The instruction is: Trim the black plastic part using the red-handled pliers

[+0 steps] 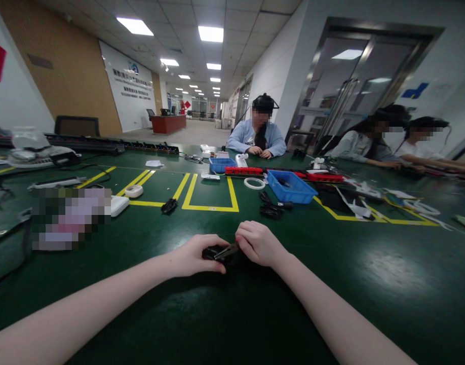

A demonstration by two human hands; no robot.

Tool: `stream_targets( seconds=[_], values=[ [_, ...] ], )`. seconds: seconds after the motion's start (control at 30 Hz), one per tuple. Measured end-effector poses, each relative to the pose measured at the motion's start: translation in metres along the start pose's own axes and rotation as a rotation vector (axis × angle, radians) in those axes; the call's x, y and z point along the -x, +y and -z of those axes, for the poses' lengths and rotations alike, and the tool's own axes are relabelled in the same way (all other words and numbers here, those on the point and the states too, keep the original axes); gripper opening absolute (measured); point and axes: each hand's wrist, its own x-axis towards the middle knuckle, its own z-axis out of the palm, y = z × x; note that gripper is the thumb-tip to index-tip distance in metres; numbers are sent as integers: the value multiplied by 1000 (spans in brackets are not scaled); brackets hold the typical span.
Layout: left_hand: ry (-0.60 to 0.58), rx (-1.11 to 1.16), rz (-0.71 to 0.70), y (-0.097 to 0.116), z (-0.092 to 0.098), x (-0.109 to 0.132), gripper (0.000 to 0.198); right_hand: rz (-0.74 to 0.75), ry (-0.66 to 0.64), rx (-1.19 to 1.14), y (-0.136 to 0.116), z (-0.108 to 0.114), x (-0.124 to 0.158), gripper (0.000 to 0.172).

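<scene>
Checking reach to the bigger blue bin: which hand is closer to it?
Right. The right hand lies below and left of the bigger blue bin; the left hand is further left, beyond the right one. Both grip a small black part.

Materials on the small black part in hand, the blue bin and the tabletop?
Small black part: likely moulded plastic, dull black with a faint sheen; too small to be sure. Blue bin: plastic, uniform colour, thin moulded walls. Tabletop: dark green mat or laminate, semi-gloss; ceiling lights reflect in it.

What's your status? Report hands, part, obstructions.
Hands: left hand and right hand both shut on small black part, at green table. Ahead, loose black pieces, clear of hands.
</scene>
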Motion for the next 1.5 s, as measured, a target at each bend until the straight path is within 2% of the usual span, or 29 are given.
stream_targets(
  seconds=[0.27,0.4,0.53,0.7,0.83,1.2,1.5],
  values=[
    [-52,-53,58,9,0,1,42,15,-21,4,-2,-2,0,31],
    [-47,-178,110,11,-1,1,37,14,-26,15,-1,-3,0,30],
    [-17,-310,161,11,-3,1,40,10,-29,21,-1,-3,0,29],
    [-50,-467,103,10,-4,2,45,26,-39,18,-3,-3,-1,29],
    [-76,-464,63,7,-3,3,46,33,-42,16,-4,-4,-1,29],
    [-75,-393,101,7,-1,2,44,19,-20,20,2,-3,-1,29],
    [-75,-443,82,5,-3,3,45,46,-23,48,-4,0,-2,26]
  ],
)
